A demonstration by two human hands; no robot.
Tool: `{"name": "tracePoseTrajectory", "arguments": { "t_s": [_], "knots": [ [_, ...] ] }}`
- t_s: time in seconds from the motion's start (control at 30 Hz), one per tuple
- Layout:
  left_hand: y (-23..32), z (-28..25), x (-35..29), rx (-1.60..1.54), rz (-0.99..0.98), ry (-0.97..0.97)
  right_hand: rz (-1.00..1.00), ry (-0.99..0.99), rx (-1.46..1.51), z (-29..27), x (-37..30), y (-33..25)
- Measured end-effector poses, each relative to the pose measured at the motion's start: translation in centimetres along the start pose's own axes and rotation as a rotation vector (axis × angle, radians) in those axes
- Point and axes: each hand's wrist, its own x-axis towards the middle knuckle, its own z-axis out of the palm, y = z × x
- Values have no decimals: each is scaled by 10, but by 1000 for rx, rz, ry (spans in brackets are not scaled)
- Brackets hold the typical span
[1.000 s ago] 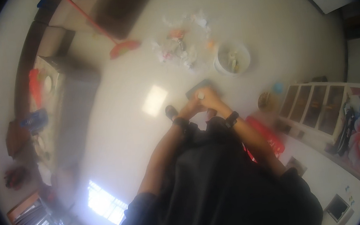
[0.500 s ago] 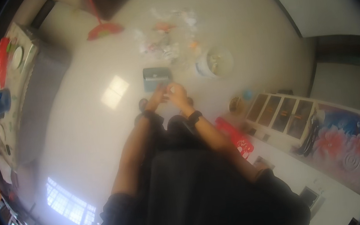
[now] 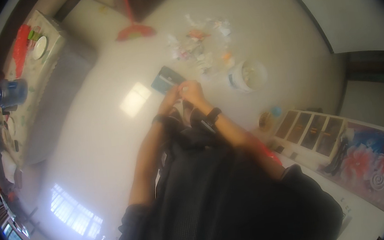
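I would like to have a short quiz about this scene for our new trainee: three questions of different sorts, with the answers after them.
1. Which appears nearer to the left hand: the blue-grey object or the red broom head?
2. True or false: in the picture, the white bucket is to the right of the scattered scraps.
3. Fill in: the white plate lies on the ____.

Key:
1. The blue-grey object.
2. True.
3. Table.

bucket point(image 3: 237, 82) right of hands point(image 3: 191, 92); scraps point(image 3: 203, 62) beyond; broom point(image 3: 135, 31) left of scraps; bottle point(image 3: 12, 93) on table point(image 3: 35, 74)
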Motion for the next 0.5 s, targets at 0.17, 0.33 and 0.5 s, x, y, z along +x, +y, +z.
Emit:
{"name": "tracePoseTrajectory", "arguments": {
  "t_s": [0.17,0.33,0.5],
  "knots": [
    [34,-20,12,82,169,24,-105,-7,36,12,39,-21],
    [42,-61,13,211,132,33,-55,-41,-19,38,60,-47],
    [81,-97,38,49,-67,-131,-122,76,-111,60,101,-32]
  ]
}}
